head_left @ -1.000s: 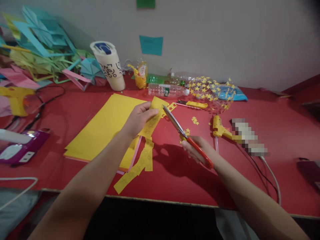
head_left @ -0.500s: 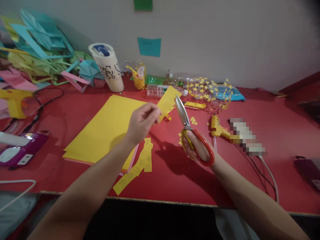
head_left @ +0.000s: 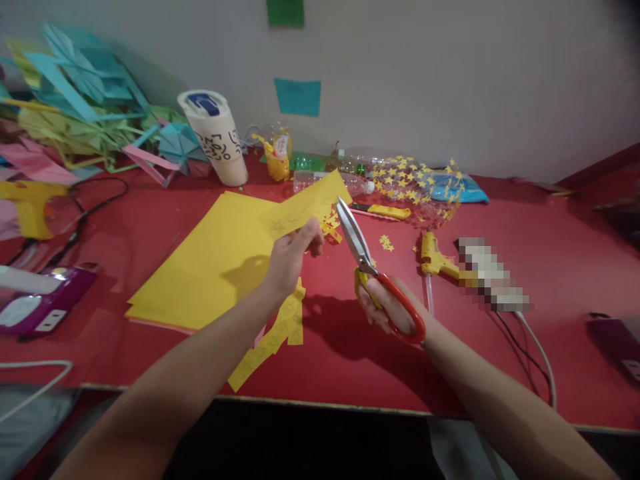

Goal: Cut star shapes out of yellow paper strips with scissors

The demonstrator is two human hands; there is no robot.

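Note:
My left hand pinches a strip of yellow paper with faint star outlines drawn on it, held up over the table. In my right hand are scissors with red and yellow handles. Their blades look closed, and the tips are near the strip's right end; whether they touch it I cannot tell. Large yellow sheets lie stacked under and left of my left hand. Yellow strips with drawn stars lie below it. Small cut stars are on the table beyond the scissors.
A white tumbler, plastic bottles and a star-covered clear bottle stand or lie along the wall. A yellow cutter and a glue gun are at right. Folded paper shapes and another glue gun are at left.
The strip in my left hand has turned flatter and now extends further left. My left hand has moved slightly right and down, and the scissors have shifted a little left.

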